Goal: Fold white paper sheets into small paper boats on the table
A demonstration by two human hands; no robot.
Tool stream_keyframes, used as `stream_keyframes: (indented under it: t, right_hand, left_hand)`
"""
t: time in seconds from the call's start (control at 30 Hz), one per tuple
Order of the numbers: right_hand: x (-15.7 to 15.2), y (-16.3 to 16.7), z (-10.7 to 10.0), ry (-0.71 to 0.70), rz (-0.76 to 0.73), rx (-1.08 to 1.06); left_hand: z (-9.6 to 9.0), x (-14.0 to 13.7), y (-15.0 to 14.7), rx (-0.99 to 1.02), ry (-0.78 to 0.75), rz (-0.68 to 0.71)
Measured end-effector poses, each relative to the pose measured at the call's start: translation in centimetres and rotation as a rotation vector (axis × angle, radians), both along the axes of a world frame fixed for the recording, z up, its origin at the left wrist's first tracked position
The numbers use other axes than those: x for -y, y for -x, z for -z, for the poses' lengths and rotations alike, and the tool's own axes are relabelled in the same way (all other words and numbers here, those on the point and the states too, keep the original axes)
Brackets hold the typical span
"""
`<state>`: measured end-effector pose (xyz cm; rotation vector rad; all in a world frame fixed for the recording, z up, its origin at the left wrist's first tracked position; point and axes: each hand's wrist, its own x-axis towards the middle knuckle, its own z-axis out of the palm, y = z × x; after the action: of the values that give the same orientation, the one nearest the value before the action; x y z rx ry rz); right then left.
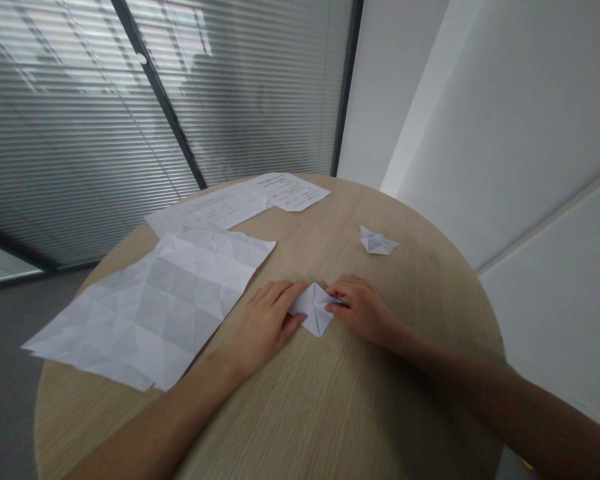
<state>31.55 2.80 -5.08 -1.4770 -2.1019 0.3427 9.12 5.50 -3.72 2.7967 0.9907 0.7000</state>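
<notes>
A small piece of folded white paper (316, 308) lies on the table between my hands, diamond-shaped, with a seam running down its middle. My left hand (270, 317) grips its left corner between thumb and forefinger. On the opposite side, my right hand (363, 307) pinches the right corner, its other fingers curled. The fingertips hide both side corners. Beyond my right hand, apart from it, sits a folded paper boat (379, 241).
Large creased white sheets (165, 303) cover the table's left part. Printed sheets (240, 202) lie at the far edge. The round wooden table (300, 413) is bounded by a white wall (545, 133) at right and blinds (260, 87) behind.
</notes>
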Motion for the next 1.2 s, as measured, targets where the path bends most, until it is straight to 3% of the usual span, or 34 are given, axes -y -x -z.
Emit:
stream_keyframes:
  t: [0.17, 0.27, 0.5, 0.73, 1.0, 1.13, 1.2]
  right_hand:
    - [0.5, -0.5, -0.2, -0.149, -0.239, 0.213]
    - [0.9, -0.4, -0.5, -0.162, -0.311, 0.262]
    - [1.3, 0.9, -1.1, 0.001, -0.184, 0.164]
    - [1.2, 1.1, -1.6, 0.184, -0.179, 0.109]
    - [1.0, 1.1, -1.6, 0.291, -0.053, -0.063]
    - [1.2, 1.2, -1.1, 0.242, -0.064, -0.277]
    - [1.2, 1.3, -0.7, 0.284, -0.091, -0.436]
  left_hand:
    - [-0.9, 0.2, 0.1, -0.186, -0.023, 0.143]
    - [-1.4, 0.6, 0.1, -0.274, -0.049, 0.166]
    - [-0.6, 1.1, -0.8, -0.245, -0.048, 0.069]
    - [-1.0, 0.7, -0.8, -0.243, 0.022, 0.009]
    - [-0.2, 0.5, -0.8, -0.122, 0.06, -0.084]
    - [-0.6, 0.3, -0.7, 0.03, 0.205, -0.049]
    - [-1.0, 0.4, -0.7, 0.132, 0.301, 0.0]
